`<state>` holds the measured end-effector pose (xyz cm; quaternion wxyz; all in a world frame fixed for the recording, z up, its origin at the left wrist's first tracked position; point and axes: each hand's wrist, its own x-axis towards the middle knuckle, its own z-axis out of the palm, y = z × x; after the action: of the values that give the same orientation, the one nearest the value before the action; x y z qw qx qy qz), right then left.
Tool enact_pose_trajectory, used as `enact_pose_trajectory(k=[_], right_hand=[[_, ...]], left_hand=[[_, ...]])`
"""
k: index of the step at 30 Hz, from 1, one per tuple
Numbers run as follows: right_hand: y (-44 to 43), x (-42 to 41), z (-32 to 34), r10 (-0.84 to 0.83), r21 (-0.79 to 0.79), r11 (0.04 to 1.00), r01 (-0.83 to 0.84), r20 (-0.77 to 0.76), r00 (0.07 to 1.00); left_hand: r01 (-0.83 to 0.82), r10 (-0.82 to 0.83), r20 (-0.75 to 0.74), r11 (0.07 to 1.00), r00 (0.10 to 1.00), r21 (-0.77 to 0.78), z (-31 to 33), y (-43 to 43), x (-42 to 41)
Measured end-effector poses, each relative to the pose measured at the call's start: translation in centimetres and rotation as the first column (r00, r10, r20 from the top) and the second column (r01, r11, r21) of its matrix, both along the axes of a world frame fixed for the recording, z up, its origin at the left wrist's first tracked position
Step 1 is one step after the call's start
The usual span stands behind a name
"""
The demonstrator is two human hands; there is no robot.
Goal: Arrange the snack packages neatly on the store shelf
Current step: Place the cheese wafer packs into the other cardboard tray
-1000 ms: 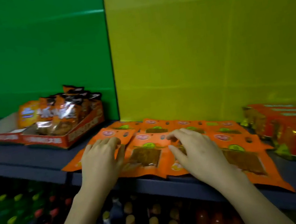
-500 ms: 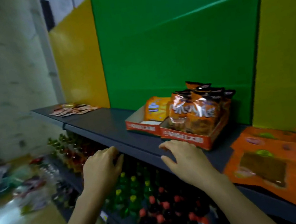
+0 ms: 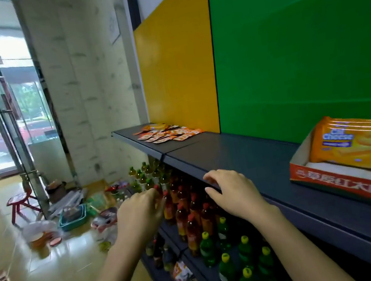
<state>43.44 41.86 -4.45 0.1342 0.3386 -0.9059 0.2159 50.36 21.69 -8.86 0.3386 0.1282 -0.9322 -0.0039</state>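
Observation:
A dark grey store shelf (image 3: 249, 155) runs from the far left to the near right. Several small orange snack packets (image 3: 169, 133) lie scattered at its far left end, below the yellow back panel. An orange cheese biscuit pack (image 3: 351, 144) sits in an open red and white display box (image 3: 345, 185) at the right. My left hand (image 3: 140, 213) hovers in front of the shelf, over the bottles, fingers loosely bent and holding nothing. My right hand (image 3: 233, 192) hangs at the shelf's front edge, fingers relaxed and empty.
Rows of bottles with red, yellow and green caps (image 3: 190, 214) fill the lower shelves. Loose packets, a teal basket (image 3: 73, 217) and plastic bags litter the floor at the left. A small red stool (image 3: 19, 204) stands near the glass door (image 3: 2, 114).
The view has swung left along the shelf, away from the flat orange packages. Both hands have lifted off those packages and now hang empty near the shelf's front edge.

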Motion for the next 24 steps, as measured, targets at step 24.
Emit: enact_pose_trajectory(k=[24], right_hand=[[-40.8, -34.9, 2.0, -0.043, -0.054, 0.998, 0.041, -0.044, 0.998]], left_hand=[[-0.018, 0.007, 0.131, 0.997, 0.991, 0.081, 3.6, -36.4, -30.9]])
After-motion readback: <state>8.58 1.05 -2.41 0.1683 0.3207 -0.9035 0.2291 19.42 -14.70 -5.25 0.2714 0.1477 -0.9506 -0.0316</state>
